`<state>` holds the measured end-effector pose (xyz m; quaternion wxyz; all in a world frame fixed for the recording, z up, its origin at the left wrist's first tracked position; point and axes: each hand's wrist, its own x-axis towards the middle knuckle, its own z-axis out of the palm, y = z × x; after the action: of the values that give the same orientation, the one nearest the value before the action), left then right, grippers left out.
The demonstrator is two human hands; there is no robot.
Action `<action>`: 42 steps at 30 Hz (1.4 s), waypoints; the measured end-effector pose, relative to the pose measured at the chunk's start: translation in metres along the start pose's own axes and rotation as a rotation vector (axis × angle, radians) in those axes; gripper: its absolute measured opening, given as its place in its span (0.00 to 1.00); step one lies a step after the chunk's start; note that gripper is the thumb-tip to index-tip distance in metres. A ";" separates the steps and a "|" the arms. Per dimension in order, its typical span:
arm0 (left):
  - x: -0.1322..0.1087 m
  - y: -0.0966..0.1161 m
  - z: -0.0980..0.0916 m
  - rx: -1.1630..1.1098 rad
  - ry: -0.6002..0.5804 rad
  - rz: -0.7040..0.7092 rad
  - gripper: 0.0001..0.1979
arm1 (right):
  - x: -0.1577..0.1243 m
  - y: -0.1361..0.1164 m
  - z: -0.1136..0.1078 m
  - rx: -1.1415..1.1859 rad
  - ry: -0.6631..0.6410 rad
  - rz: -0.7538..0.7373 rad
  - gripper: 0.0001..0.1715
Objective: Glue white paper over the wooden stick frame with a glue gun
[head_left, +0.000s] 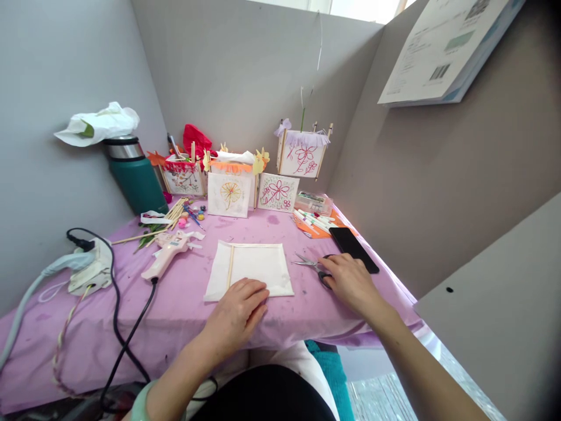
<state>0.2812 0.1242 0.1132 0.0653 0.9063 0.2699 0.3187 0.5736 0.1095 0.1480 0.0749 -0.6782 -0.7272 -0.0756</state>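
Note:
A white fabric panel [260, 266] with a thin wooden stick [230, 266] along its left part lies flat on the purple cloth. My left hand [241, 307] rests on the panel's lower edge, its fingers slightly bent and lying flat. To the right, my right hand [348, 280] touches the black handles of the scissors [310, 263], whose blades point left and stand slightly apart. Its fingertips lie on the handles; whether any finger is through a loop is hidden. A black phone [355, 250] lies just beyond that hand.
A pink glue gun [169, 254] with its cord lies at the left, near a power strip [92, 269] and a green bottle [138, 181]. Decorated lanterns [304, 155] and drawn panels [228, 196] line the back; markers [315, 221] lie at the right.

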 end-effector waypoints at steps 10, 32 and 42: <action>0.001 0.000 0.000 -0.004 -0.004 -0.010 0.12 | 0.020 -0.055 0.000 0.273 0.056 -0.379 0.14; 0.001 -0.001 0.003 -0.028 0.020 -0.003 0.11 | 0.050 -0.014 -0.018 0.061 0.169 0.101 0.14; 0.000 -0.002 0.002 -0.023 -0.012 -0.010 0.12 | -0.008 -0.070 0.011 0.334 0.206 -0.409 0.14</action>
<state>0.2818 0.1261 0.1115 0.0789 0.9060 0.2703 0.3161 0.5042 0.0991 0.1350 0.2424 -0.4844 -0.8398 -0.0369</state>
